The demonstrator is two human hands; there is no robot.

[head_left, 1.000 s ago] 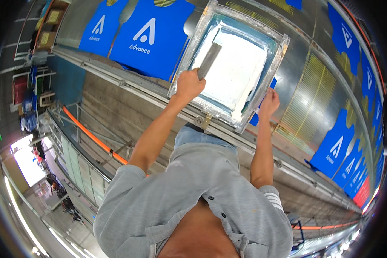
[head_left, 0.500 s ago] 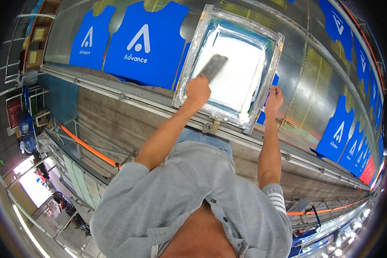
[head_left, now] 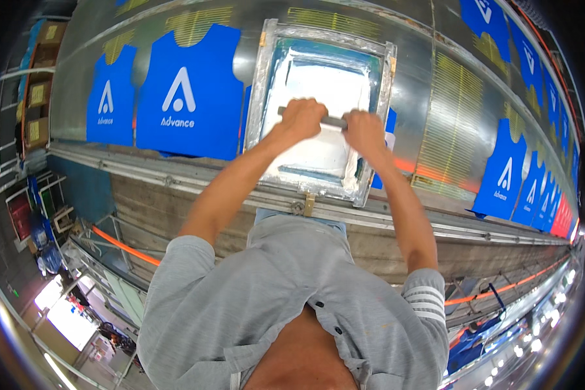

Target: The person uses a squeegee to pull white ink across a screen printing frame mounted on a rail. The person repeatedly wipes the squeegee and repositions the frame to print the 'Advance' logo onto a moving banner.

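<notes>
A grey squeegee (head_left: 333,121) lies crosswise over a screen-printing frame (head_left: 261,84). My left hand (head_left: 303,121) is closed round its left part, and my right hand (head_left: 365,132) grips its right end. Below the squeegee, white ink (head_left: 315,153) covers the mesh inside the frame's taped, silvery border. Blue fabric (head_left: 390,122) shows from under the frame's right side. The squeegee's lower edge is hidden by my hands.
Blue shirt panels with white prints lie along the metal table (head_left: 396,91), one large panel (head_left: 188,94) left of the frame and a smaller panel (head_left: 110,97) farther left. More panels (head_left: 502,172) lie at right. A metal rail (head_left: 240,185) runs along the near edge.
My right hand has left the frame's right edge and taken hold of the squeegee. The squeegee has turned from slanting to nearly level across the screen. The view has shifted.
</notes>
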